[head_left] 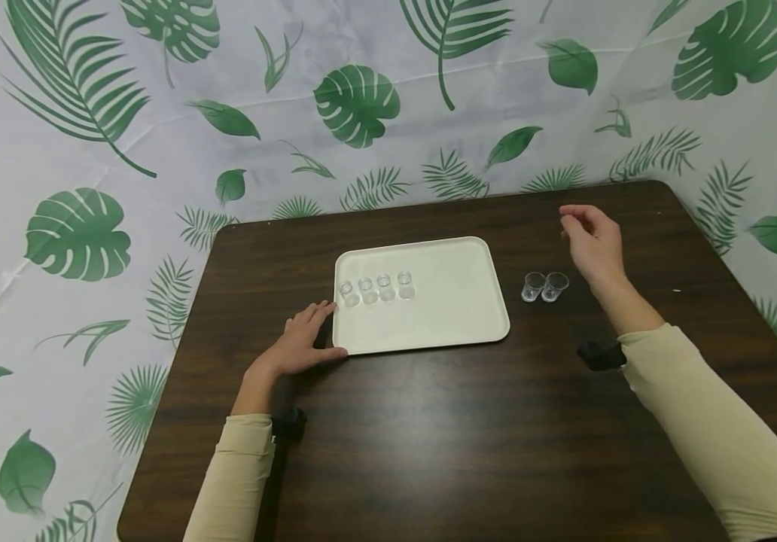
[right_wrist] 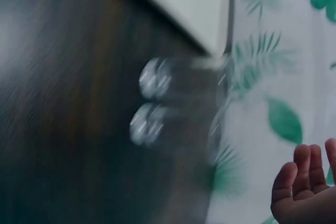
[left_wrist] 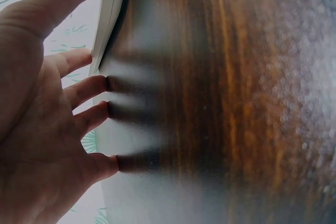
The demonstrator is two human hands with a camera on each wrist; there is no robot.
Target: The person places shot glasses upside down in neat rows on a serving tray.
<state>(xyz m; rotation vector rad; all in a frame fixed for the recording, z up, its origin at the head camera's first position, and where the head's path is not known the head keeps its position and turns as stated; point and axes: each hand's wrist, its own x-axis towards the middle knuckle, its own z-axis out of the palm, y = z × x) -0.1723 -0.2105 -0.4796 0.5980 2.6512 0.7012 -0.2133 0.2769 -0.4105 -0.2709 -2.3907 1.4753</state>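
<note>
A dark brown, wood-grained tabletop [head_left: 429, 436] fills the lower middle of the head view, and on it, at the centre of the frame, lies a cream rectangular tray [head_left: 452, 290] with rounded corners and a raised rim. Four small, clear, colourless cups [head_left: 385, 289] stand in a row across the left half of the tray. Two matching clear cups with flared rims [head_left: 533, 287] stand upright side by side on the wood, just right of the tray. The left hand [head_left: 303, 342] is spread at the tray's left side, its thumb by the lower-left corner; the left wrist view shows several fingertips resting on the wood. The right hand [head_left: 594, 245] is raised at the upper right of the frame, beyond and near the pair, its fingers loosely bent. Both arms wear beige sleeves [head_left: 234, 467]. White cloth printed with green leaves [head_left: 280, 150] spans the upper frame.
</note>
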